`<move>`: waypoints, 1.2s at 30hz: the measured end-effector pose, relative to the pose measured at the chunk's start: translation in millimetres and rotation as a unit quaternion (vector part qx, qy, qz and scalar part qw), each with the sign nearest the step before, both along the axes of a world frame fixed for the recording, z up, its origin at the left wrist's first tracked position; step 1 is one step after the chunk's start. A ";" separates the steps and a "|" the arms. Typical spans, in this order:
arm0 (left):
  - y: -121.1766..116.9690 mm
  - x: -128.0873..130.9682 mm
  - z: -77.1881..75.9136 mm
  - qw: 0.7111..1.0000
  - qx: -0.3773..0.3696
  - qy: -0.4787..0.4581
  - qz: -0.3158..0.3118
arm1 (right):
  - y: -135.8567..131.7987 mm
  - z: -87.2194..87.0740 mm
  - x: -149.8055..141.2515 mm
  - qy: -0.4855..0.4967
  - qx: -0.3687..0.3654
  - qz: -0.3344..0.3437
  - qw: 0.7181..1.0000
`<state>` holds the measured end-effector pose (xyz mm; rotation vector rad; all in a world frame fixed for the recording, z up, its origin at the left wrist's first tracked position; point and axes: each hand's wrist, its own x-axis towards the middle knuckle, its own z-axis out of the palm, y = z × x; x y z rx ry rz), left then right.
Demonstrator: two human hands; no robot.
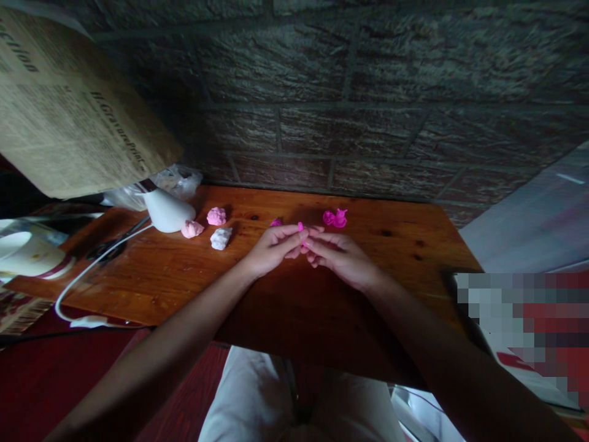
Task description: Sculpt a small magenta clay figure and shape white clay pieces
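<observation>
Between the fingertips of my two hands is a small bright pink piece of what looks like modelling clay (pixel 300 227). My left hand (pixel 275 247) pinches it from one side, and my right hand (pixel 339 253) grips it from the other, both a little above the wooden table (pixel 391 258). Just behind my left fingers a magenta lump (pixel 276 222) shows in part. Beyond my right hand lies a shaped magenta clay piece (pixel 335 218) with rounded parts. Off to the left sit two pale pink lumps, one farther back (pixel 216 215) and one by the lamp (pixel 192 229), and a white lump (pixel 221 238).
A lamp with a white base (pixel 168 212) and newsprint-patterned shade (pixel 83 116) stands at the left, its white cord (pixel 76 282) trailing over the table edge. A white paper cup (pixel 27 255) lies farther left. Behind the table rises a dark brick-patterned wall (pixel 299 92).
</observation>
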<state>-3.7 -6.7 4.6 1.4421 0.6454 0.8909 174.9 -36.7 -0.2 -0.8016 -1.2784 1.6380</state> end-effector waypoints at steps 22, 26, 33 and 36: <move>26.6 26.3 4.7 0.982 0.137 0.050 0.119 | 25.6 0.9 43.0 -0.203 0.111 -0.211 0.950; 38.5 39.6 9.1 0.954 0.213 0.080 0.197 | 35.3 -10.9 65.2 -0.271 0.098 -0.304 0.908; 25.8 39.8 -8.4 0.937 0.226 0.069 0.255 | 36.1 -19.6 65.4 -0.359 0.136 -0.309 0.870; 25.6 37.1 -12.2 0.940 0.226 0.078 0.244 | 36.2 -15.4 64.0 -0.376 0.138 -0.307 0.864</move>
